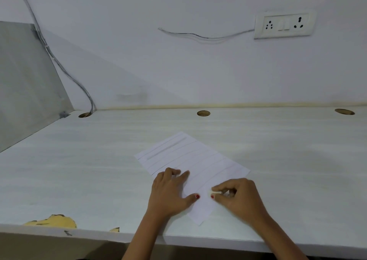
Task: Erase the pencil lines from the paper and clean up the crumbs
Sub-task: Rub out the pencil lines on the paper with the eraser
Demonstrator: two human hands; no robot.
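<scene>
A white sheet of paper (195, 160) lies at an angle on the pale desk (89, 170), crossed by several faint pencil lines. My left hand (170, 192) lies flat on the paper's near left part, fingers spread, pressing it down. My right hand (238, 196) pinches a small pale eraser (214, 191) between thumb and fingers, its tip touching the paper near the sheet's near right side. No crumbs can be made out at this size.
The desk's front edge (178, 240) runs just below my wrists, with chipped laminate (57, 221) at the near left. Three cable holes (203, 113) line the back edge. A grey side panel (25, 85) stands at left; a wall socket (284, 25) hangs at upper right.
</scene>
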